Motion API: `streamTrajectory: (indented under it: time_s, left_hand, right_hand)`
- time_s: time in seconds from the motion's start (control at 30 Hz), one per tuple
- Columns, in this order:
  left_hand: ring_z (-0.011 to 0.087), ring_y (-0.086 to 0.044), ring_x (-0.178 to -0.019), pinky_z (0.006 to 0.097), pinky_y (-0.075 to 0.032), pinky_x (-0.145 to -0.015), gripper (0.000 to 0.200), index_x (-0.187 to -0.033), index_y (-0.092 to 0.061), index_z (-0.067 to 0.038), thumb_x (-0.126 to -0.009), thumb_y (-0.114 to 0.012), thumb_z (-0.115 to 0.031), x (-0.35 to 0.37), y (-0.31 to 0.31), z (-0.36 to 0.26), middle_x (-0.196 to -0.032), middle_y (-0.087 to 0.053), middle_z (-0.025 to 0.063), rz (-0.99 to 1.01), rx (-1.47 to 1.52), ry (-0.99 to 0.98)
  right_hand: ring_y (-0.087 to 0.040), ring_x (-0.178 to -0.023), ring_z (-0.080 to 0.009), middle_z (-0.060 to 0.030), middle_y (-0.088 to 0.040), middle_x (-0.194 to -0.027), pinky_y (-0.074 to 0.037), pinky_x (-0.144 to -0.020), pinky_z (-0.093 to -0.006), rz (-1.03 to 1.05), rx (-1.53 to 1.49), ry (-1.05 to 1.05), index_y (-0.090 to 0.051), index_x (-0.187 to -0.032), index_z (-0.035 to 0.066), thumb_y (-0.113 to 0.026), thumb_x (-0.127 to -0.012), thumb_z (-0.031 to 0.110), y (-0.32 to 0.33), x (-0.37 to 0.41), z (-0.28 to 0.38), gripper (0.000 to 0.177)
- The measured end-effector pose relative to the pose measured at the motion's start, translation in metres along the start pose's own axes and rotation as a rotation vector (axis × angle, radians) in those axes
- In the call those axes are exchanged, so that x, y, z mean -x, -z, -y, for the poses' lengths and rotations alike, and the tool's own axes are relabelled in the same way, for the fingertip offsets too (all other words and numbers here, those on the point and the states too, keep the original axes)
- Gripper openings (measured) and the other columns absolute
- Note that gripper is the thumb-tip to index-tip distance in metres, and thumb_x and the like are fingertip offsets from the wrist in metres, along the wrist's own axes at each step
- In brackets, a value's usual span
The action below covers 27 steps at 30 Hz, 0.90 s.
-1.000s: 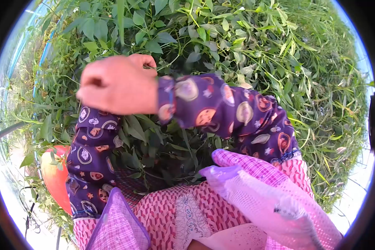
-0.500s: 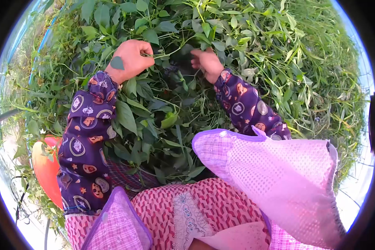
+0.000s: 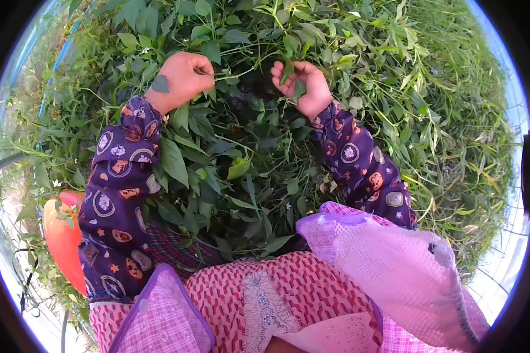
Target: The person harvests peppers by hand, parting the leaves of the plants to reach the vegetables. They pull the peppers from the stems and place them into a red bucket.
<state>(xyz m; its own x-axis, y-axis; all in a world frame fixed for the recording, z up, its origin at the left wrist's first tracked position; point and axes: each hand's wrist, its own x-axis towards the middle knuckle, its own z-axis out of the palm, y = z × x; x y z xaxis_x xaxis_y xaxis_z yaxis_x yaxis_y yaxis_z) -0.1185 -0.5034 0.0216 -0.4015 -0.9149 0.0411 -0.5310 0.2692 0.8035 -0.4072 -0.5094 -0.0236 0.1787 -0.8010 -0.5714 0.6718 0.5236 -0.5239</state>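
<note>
My left hand (image 3: 185, 79) is closed in a pinch on a thin green plant stem (image 3: 235, 75) that runs right from the fingertips. A dark leaf (image 3: 160, 83) lies over its wrist. Palm turned up, my right hand (image 3: 309, 88) is open with its fingers loosely curled apart. A glossy green pod-like piece (image 3: 287, 72), pepper or folded leaf, hangs across those fingers, and a small leaf (image 3: 299, 90) overlaps the palm. Between the hands is a shaded gap in the leafy plants. Lower down, a pale green pepper-like fruit (image 3: 238, 169) shows among the leaves.
Dense foliage (image 3: 388, 88) with small white flowers surrounds both hands. An orange-red rounded object (image 3: 63, 241) stands at the lower left. A pink mesh cloth flap (image 3: 388, 265) hangs at the lower right. A blue line (image 3: 65, 50) runs along the left edge.
My right hand has turned palm up and shifted slightly right, beneath the hanging green piece. My left hand keeps its pinch on the stem. The pink flap has swung down and right.
</note>
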Motion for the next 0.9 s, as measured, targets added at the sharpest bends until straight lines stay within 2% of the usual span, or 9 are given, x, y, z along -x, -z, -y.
streamTrajectory:
  time_s: [0.1, 0.17, 0.27, 0.3, 0.37, 0.53, 0.7, 0.83, 0.9]
  left_hand:
    - [0.0153, -0.056, -0.057, 0.0305, -0.046, -0.058, 0.019, -0.076, -0.065, 0.0, -0.069, -0.065, -0.017, 0.002, -0.003, -0.004, -0.067, -0.063, 0.0074, 0.023, 0.057, 0.076]
    - [0.0155, -0.056, -0.057, 0.0307, -0.046, -0.058, 0.019, -0.077, -0.065, 0.001, -0.07, -0.065, -0.017, 0.004, -0.005, -0.006, -0.067, -0.063, 0.0076, 0.028, 0.034, 0.082]
    - [0.0163, -0.057, -0.058, 0.0312, -0.046, -0.059, 0.02, -0.078, -0.065, 0.001, -0.07, -0.064, -0.018, 0.003, -0.008, -0.005, -0.068, -0.062, 0.0082, 0.047, 0.0, 0.064]
    - [0.0168, -0.057, -0.058, 0.0316, -0.047, -0.06, 0.021, -0.078, -0.065, 0.001, -0.07, -0.064, -0.018, 0.003, -0.009, -0.006, -0.068, -0.062, 0.0085, 0.061, -0.012, 0.047]
    - [0.0181, -0.058, -0.062, 0.0319, -0.047, -0.062, 0.022, -0.079, -0.065, 0.001, -0.069, -0.064, -0.019, 0.003, -0.009, -0.007, -0.068, -0.062, 0.0094, 0.068, -0.032, 0.04]
    - [0.0151, -0.06, -0.073, 0.0287, -0.048, -0.071, 0.017, -0.082, -0.064, 0.002, -0.071, -0.063, -0.011, 0.005, -0.001, -0.005, -0.075, -0.064, 0.0071, 0.049, -0.095, 0.051]
    - [0.0123, -0.06, -0.075, 0.0278, -0.048, -0.072, 0.017, -0.083, -0.065, 0.003, -0.071, -0.062, -0.009, 0.005, 0.003, -0.004, -0.078, -0.066, 0.0056, 0.103, -0.018, 0.141]
    - [0.0131, -0.057, -0.067, 0.0283, -0.048, -0.066, 0.02, -0.083, -0.066, 0.002, -0.071, -0.066, -0.013, 0.004, 0.005, 0.008, -0.075, -0.065, 0.0061, 0.071, 0.014, 0.09]
    - [0.0123, -0.057, -0.067, 0.0281, -0.048, -0.066, 0.018, -0.083, -0.066, 0.003, -0.072, -0.065, -0.012, 0.003, 0.011, 0.012, -0.077, -0.066, 0.005, 0.063, 0.025, 0.084]
  right_hand:
    - [-0.058, -0.072, -0.0202, -0.0057, -0.059, -0.085, -0.054, -0.073, -0.0387, 0.008, -0.058, 0.04, -0.053, -0.103, 0.008, -0.055, -0.091, 0.019, 0.007, -0.014, -0.001, 0.016]
    - [-0.054, -0.066, -0.0174, -0.002, -0.053, -0.076, -0.053, -0.07, -0.0377, 0.045, -0.028, 0.089, -0.052, -0.099, 0.01, -0.059, -0.091, 0.026, -0.002, -0.018, -0.004, 0.019]
    - [-0.05, -0.06, -0.0125, 0.0016, -0.052, -0.069, -0.052, -0.068, -0.0351, -0.133, 0.085, 0.02, -0.059, -0.086, 0.011, -0.061, -0.09, 0.051, -0.016, -0.022, -0.001, 0.04]
    - [-0.05, -0.06, -0.0125, 0.0016, -0.052, -0.069, -0.052, -0.068, -0.0351, -0.134, 0.08, 0.024, -0.059, -0.086, 0.011, -0.061, -0.09, 0.051, -0.016, -0.027, 0.0, 0.04]
    - [-0.049, -0.058, -0.0136, 0.0014, -0.052, -0.069, -0.053, -0.066, -0.035, -0.256, 0.051, 0.082, -0.061, -0.088, 0.012, -0.061, -0.09, 0.046, -0.013, -0.033, 0.0, 0.034]
    - [-0.059, -0.068, -0.0191, -0.004, -0.058, -0.08, -0.055, -0.066, -0.036, -0.076, 0.096, -0.084, -0.059, -0.094, 0.008, -0.061, -0.087, 0.035, 0.003, -0.016, -0.003, 0.028]
    - [-0.057, -0.065, -0.0181, -0.0054, -0.059, -0.077, -0.053, -0.064, -0.0312, -0.013, 0.158, -0.133, -0.058, -0.104, 0.003, -0.054, -0.089, 0.026, -0.007, 0.022, 0.007, 0.027]
    - [-0.046, -0.056, -0.0159, -0.0046, -0.056, -0.068, -0.039, -0.052, -0.0287, 0.443, 0.016, -0.353, -0.056, -0.113, 0.0, -0.051, -0.084, 0.017, 0.005, 0.032, 0.027, 0.034]
    - [-0.051, -0.058, -0.0172, -0.0054, -0.059, -0.072, -0.045, -0.055, -0.0297, 0.472, 0.06, -0.321, -0.057, -0.11, 0.0, -0.051, -0.084, 0.016, -0.002, 0.046, 0.037, 0.031]
